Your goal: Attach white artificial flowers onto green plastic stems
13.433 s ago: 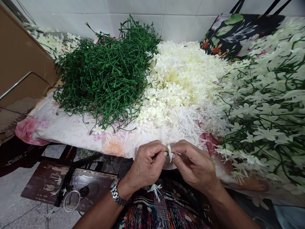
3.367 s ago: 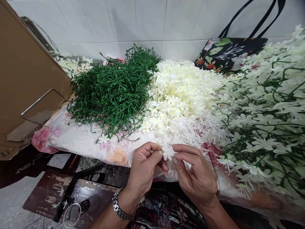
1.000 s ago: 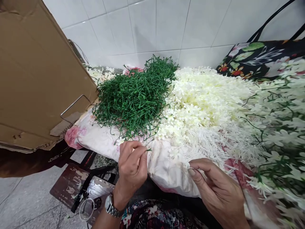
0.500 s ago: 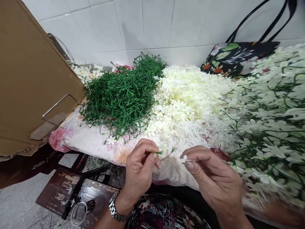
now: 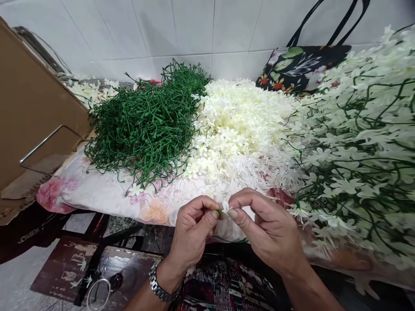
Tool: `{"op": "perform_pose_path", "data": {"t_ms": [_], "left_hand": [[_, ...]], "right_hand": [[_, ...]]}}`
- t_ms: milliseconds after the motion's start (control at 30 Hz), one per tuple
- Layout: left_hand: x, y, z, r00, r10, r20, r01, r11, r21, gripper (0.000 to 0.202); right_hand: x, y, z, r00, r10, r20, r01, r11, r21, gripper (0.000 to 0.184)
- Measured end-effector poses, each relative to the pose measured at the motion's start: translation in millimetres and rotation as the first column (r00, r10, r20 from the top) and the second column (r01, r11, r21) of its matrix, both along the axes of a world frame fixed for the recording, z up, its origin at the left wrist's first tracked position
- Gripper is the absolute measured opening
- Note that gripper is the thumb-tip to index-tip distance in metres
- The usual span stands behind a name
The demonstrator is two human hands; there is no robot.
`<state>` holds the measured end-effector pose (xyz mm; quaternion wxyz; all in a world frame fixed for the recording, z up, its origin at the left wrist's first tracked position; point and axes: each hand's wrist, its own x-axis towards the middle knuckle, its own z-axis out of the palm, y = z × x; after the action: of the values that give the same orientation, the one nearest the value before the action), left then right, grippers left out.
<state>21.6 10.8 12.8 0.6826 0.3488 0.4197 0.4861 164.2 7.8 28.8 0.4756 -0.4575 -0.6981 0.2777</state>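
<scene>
My left hand (image 5: 196, 222) pinches a green plastic flower stem (image 5: 220, 211) between thumb and forefinger; a tip of it sticks out toward the right. Close against that tip, my right hand (image 5: 264, 224) pinches a small white artificial flower (image 5: 226, 207). The flower and stem tip meet or nearly meet; the fingers hide the exact contact. Beyond my hands lie a heap of green stems (image 5: 142, 125), a heap of cream-white blossoms (image 5: 240, 116) and thin white flower pieces (image 5: 275, 168). To the right are piled white flowers on green stems (image 5: 363, 168).
A flower-printed cloth (image 5: 106, 196) covers the work surface. At the left stands a cardboard box (image 5: 35, 103) with a metal wire handle (image 5: 42, 144). A black floral bag (image 5: 301, 69) leans on the tiled wall (image 5: 191, 26). Below left is a worn brown wooden board (image 5: 61, 268).
My right hand has moved left, bringing the white flower up to the stem tip in my left hand. The whole view has shifted, so the surroundings appear farther left.
</scene>
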Motion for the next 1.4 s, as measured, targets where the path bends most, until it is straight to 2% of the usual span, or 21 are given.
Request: {"op": "perform_pose_path", "data": {"t_ms": [167,300,567,733,1100,1167,1300,1400], "left_hand": [[-3.8,-1.0,-9.2,0.99,-0.014,-0.142,0.029,0.994,0.103,0.014],[-2.2,0.9,-12.0,0.981,-0.032,-0.19,0.047,0.996,0.074,0.011],[6.4,5.9,-3.5,0.984,0.024,-0.178,-0.028,0.999,-0.018,0.01],[8.0,5.8,-3.9,0.987,0.067,-0.143,-0.073,0.997,-0.034,0.011],[8.0,6.6,-2.9,0.991,0.078,-0.113,-0.087,0.993,-0.079,0.012],[7.2,6.8,-3.1,0.993,0.064,-0.095,-0.072,0.994,-0.082,0.012],[4.9,6.9,-1.9,0.999,0.013,-0.041,-0.016,0.997,-0.073,0.012],[4.3,6.4,-1.4,1.0,0.016,-0.014,-0.017,0.998,-0.056,0.014]], "right_hand": [[3.7,0.1,-0.1,0.998,0.022,0.065,-0.021,1.0,-0.011,0.01],[5.2,1.2,-2.8,0.993,0.018,0.118,-0.02,1.0,0.013,0.011],[-2.4,5.7,-13.3,0.987,-0.063,0.147,0.046,0.992,0.114,0.012],[-7.7,8.4,-17.3,0.984,-0.095,0.15,0.073,0.987,0.146,0.011],[-15.1,12.7,-21.6,0.989,-0.088,0.121,0.061,0.976,0.21,0.012],[-12.8,13.3,-20.6,0.991,-0.058,0.119,0.033,0.98,0.199,0.011],[-3.4,13.0,-15.8,0.993,0.025,0.112,-0.035,0.995,0.089,0.007],[3.4,10.9,-13.0,0.992,0.045,0.116,-0.051,0.998,0.047,0.007]]}}
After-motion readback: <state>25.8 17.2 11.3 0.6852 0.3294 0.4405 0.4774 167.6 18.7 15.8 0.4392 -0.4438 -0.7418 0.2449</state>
